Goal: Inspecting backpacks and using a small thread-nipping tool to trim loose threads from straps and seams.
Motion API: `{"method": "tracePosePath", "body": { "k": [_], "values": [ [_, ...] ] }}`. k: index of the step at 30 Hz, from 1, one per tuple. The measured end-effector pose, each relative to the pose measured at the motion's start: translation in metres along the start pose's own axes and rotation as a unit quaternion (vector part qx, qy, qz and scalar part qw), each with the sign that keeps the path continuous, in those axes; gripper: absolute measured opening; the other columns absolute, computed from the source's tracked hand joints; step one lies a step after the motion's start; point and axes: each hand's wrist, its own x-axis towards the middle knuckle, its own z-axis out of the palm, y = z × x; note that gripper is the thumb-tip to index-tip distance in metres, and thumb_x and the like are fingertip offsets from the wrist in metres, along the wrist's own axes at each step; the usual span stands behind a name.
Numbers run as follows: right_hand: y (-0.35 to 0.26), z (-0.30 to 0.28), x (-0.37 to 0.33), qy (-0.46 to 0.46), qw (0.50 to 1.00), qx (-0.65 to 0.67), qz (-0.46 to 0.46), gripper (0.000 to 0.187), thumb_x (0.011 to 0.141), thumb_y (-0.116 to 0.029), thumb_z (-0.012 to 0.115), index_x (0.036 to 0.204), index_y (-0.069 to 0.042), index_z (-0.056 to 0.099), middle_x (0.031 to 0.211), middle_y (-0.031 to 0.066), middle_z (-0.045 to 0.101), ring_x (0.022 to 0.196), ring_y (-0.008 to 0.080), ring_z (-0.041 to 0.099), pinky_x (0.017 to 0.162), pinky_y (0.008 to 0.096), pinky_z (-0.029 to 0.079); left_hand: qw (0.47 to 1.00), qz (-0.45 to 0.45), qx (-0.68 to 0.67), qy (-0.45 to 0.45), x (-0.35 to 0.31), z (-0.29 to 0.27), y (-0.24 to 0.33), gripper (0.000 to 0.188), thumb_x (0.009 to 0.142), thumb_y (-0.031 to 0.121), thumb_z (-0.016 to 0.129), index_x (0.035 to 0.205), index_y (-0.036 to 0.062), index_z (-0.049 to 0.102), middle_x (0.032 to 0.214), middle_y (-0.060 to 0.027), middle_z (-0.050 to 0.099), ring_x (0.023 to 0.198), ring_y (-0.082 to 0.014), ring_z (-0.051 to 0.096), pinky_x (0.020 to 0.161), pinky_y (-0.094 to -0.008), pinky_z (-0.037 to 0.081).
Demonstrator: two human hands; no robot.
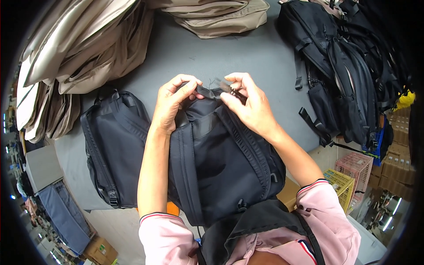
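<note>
Nearest is the person's black apron [251,223], with pink short sleeves [327,216] showing to either side of it. Just beyond, a dark backpack [216,154] lies at the near side of the grey table [190,57], in the middle, its padded shoulder straps facing up and its near end reaching to the apron. To its left, and partly behind the left forearm, a second dark backpack [117,148] rests on the table.

At the far end of the middle backpack, the left hand [171,104] pinches a short black strap [206,92] between thumb and fingers. Just to the right, the right hand [254,106] has its fingers closed around a small dark tool [232,90], blurred, its tip close to the strap. Fine loose threads [212,83] stand out beside that tip.

Off the table's right side are a yellow crate [339,185] and a pink crate [357,168]. Farther along on the right, black backpacks [344,79] lie heaped together. On the far left rises a stack of beige bags [95,44], and at the far middle lies another beige pile [216,17].
</note>
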Motion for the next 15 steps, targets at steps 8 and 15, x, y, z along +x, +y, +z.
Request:
{"method": "tracePosePath", "body": {
  "k": [8, 15],
  "values": [
    [0.007, -0.022, 0.011, -0.096, 0.993, -0.019, -0.060, 0.017, 0.080, -0.019, 0.065, 0.091, -0.007, 0.060, 0.083, 0.0063, 0.055, 0.077, 0.0205, 0.058, 0.068, 0.0308, 0.047, 0.996, 0.039, 0.076, -0.005, -0.002, -0.004, 0.004, 0.008, 0.078, 0.009, 0.063, 0.084, 0.0034, 0.064, 0.081, -0.0010, 0.059, 0.072, -0.0080, 0.055, 0.068, -0.0186, 0.042],
    [0.002, -0.033, 0.023, -0.201, 0.978, 0.061, 0.007, 0.013, 0.082, -0.008, 0.062, 0.091, 0.000, 0.062, 0.082, 0.0021, 0.049, 0.062, 0.0060, 0.051, 0.050, 0.0190, 0.042, 0.982, 0.120, 0.141, -0.034, -0.008, 0.002, 0.010, 0.009, 0.074, 0.005, 0.062, 0.081, 0.0009, 0.063, 0.087, -0.0034, 0.057, 0.079, -0.0107, 0.054, 0.072, -0.0220, 0.041]
  ]
}}
